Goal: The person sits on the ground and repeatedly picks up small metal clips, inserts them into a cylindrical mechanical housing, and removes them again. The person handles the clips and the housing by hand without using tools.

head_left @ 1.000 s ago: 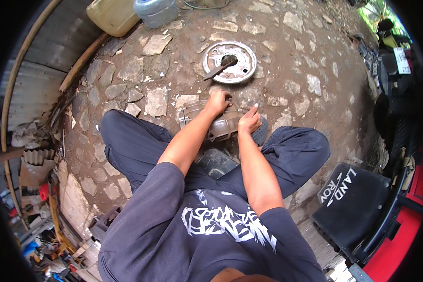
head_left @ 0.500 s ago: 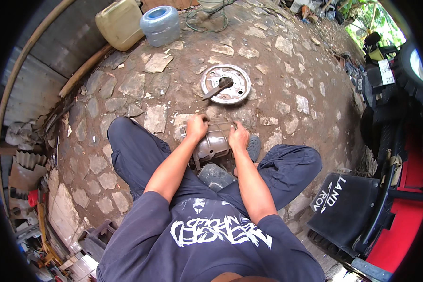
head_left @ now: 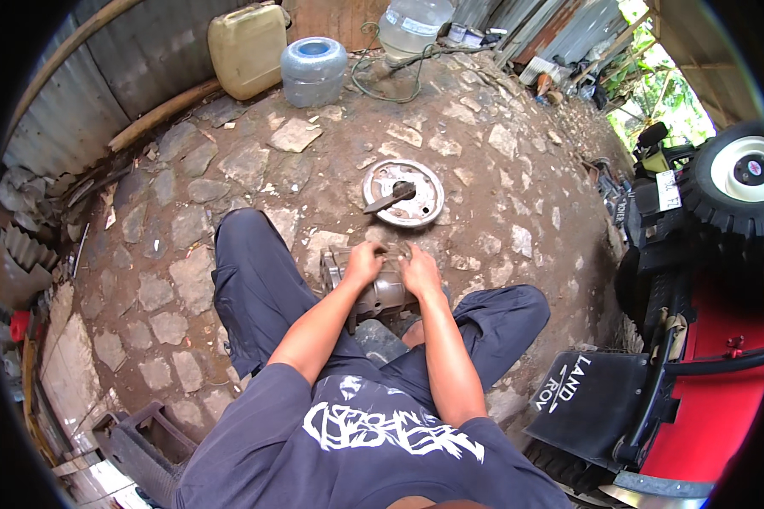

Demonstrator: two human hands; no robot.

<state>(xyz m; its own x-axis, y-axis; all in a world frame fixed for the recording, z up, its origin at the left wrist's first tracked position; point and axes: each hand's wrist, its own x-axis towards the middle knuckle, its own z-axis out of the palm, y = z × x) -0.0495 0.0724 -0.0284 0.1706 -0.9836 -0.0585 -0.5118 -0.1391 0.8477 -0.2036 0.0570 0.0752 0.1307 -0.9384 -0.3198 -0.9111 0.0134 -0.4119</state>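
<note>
A grey-brown ribbed metal casing lies on the ground between my bent legs. My left hand is at its far top edge, with the fingers curled in and the fingertips low against the metal. Close beside it, my right hand also has bent fingers, pressed together at the same edge. Whatever small thing the fingertips may hold is too small to make out. Just beyond the hands lies a round silver wheel rim, with a dark flat metal bar resting across its centre.
Beyond stand a yellowish jerrycan, a blue-tinted water jug and a clear water bottle near a green hose. To the right is a red vehicle with a black mudflap. Stones pave the uneven ground.
My hands have come closer together over the casing; the right one shifted left from the casing's right side. The head view has tilted up, showing more of the far wall.
</note>
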